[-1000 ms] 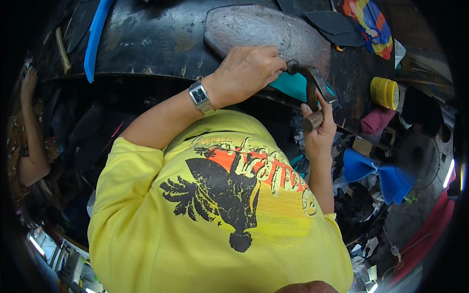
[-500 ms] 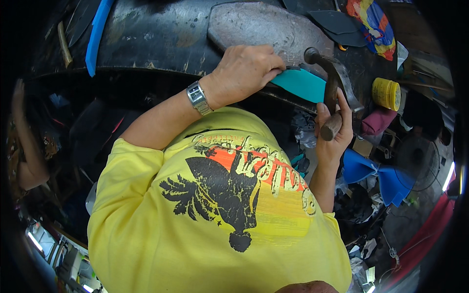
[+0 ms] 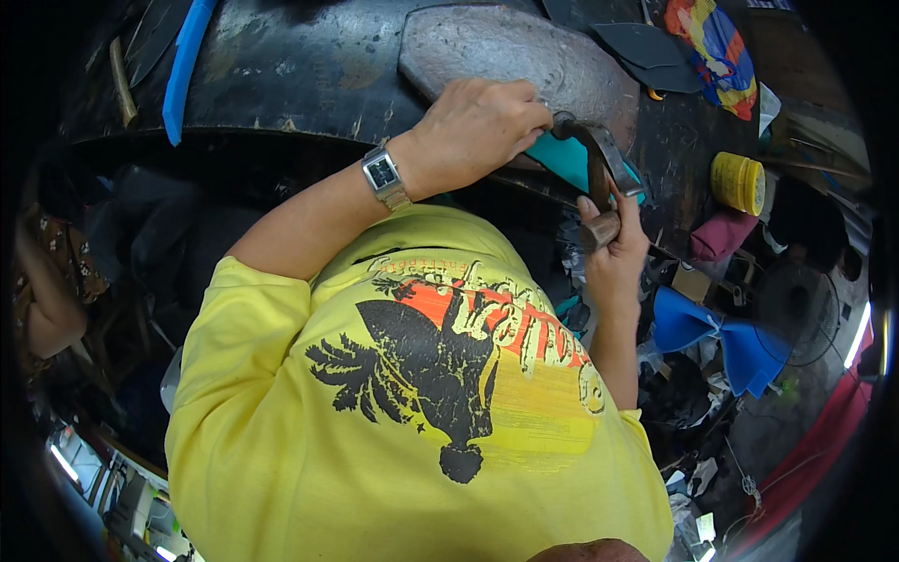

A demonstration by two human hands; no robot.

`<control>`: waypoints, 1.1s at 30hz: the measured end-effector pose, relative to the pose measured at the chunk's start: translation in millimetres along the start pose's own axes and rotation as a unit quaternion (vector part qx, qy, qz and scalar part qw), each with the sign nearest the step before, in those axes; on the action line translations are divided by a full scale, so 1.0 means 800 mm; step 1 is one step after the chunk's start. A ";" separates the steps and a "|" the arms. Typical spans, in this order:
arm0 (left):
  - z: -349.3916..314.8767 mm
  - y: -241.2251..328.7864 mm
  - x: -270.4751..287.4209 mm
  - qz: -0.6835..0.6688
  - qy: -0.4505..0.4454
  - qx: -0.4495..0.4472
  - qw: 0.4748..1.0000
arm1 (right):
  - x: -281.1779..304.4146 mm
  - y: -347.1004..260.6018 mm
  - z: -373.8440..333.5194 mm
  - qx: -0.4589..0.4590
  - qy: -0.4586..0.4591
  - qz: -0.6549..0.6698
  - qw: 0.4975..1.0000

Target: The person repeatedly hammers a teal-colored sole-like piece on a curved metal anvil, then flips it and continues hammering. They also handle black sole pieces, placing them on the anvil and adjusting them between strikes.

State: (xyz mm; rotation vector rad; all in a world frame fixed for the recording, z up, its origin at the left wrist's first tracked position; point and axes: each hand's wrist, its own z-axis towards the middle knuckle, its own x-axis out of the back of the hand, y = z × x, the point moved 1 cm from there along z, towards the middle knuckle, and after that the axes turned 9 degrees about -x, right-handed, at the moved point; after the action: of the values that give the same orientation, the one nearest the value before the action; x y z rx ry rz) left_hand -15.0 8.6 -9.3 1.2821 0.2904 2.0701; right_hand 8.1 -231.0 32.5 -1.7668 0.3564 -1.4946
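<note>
My right hand [image 3: 618, 253] is wrapped round the wooden handle of a curved-head hammer [image 3: 597, 183]. The hammer's round face is down at the edge of a teal strip of sheet material [image 3: 565, 161], right beside my left fingertips. With fingers pinched together, my left hand [image 3: 478, 129] grips the strip's left end at the near edge of a grey stone slab [image 3: 506, 56]. My left fingers and the hammer cover part of the strip. A metal watch is on my left wrist.
The slab lies on a dark worn table [image 3: 300, 75]. Black cut sole-shaped pieces [image 3: 646, 47] and a multicoloured bag [image 3: 716, 56] lie beyond it. A yellow tub [image 3: 738, 183] stands at the right. A blue strip [image 3: 187, 70] overhangs the table edge. Another person's arm [image 3: 51, 300] shows at far left.
My right hand has brought the hammer left, its face now at the teal strip's edge by my left fingers. My left hand has shifted slightly and still grips the strip.
</note>
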 end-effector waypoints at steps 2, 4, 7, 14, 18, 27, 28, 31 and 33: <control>-0.005 0.004 0.003 -0.022 0.020 0.030 0.999 | -0.007 0.002 0.002 -0.036 -0.008 0.003 0.999; -0.012 0.007 0.007 -0.035 0.017 0.057 0.998 | -0.007 0.002 0.002 -0.048 -0.020 0.006 0.999; -0.013 0.007 0.008 -0.035 0.011 0.069 0.997 | 0.000 0.000 0.005 -0.056 -0.025 -0.002 0.998; -0.011 0.010 0.006 0.003 0.028 0.029 0.999 | 0.014 -0.002 0.009 -0.029 0.056 0.134 0.989; -0.010 0.011 0.004 0.005 0.025 0.015 1.000 | 0.001 -0.003 0.012 0.000 -0.004 0.051 0.999; -0.003 0.003 -0.005 0.010 0.027 0.000 1.000 | 0.024 -0.020 0.014 0.007 0.064 0.131 0.989; -0.002 0.003 -0.005 0.014 0.031 -0.007 0.999 | 0.020 -0.019 0.015 -0.004 0.060 0.156 0.986; 0.002 0.002 -0.005 0.021 0.034 -0.014 0.999 | 0.007 -0.014 0.023 -0.022 -0.060 -0.055 0.996; 0.000 0.003 -0.003 0.018 0.030 0.000 0.999 | 0.005 -0.012 0.023 -0.009 -0.037 -0.041 0.998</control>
State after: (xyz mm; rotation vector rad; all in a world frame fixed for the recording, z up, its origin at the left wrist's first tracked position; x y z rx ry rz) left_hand -15.3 5.5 -10.0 1.2340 0.2971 2.1418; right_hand 23.6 -220.4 42.2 -1.8651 0.2641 -1.4823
